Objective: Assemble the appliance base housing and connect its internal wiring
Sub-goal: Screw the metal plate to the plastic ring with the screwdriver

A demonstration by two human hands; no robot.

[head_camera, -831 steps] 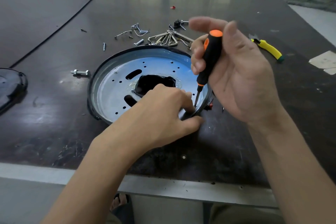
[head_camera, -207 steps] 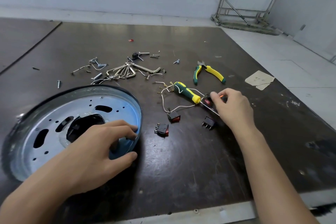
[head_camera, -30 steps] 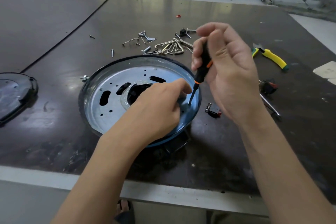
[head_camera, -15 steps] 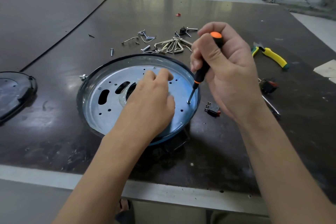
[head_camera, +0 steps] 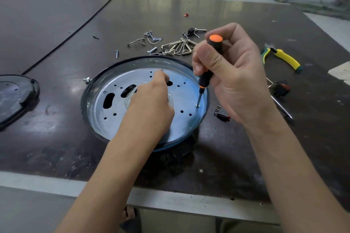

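Right hand point(head_camera: 234, 83) grasps the screwdriver point(head_camera: 206, 78); left hand point(head_camera: 151, 106) at centre, grip unclear. The base plate point(head_camera: 108, 121) seems stiff, slippery; hold its rim.

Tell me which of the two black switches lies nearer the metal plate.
The bare-pronged switch, just off the right rim of the plate. The wired switch lies farther right, beyond the right hand.

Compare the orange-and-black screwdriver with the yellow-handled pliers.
The screwdriver stands nearly upright, gripped in the right hand, tip on the metal base plate; the pliers lie flat, untouched, on the table. The screwdriver's handle is black and orange, the pliers' yellow and green. Both are hand tools.
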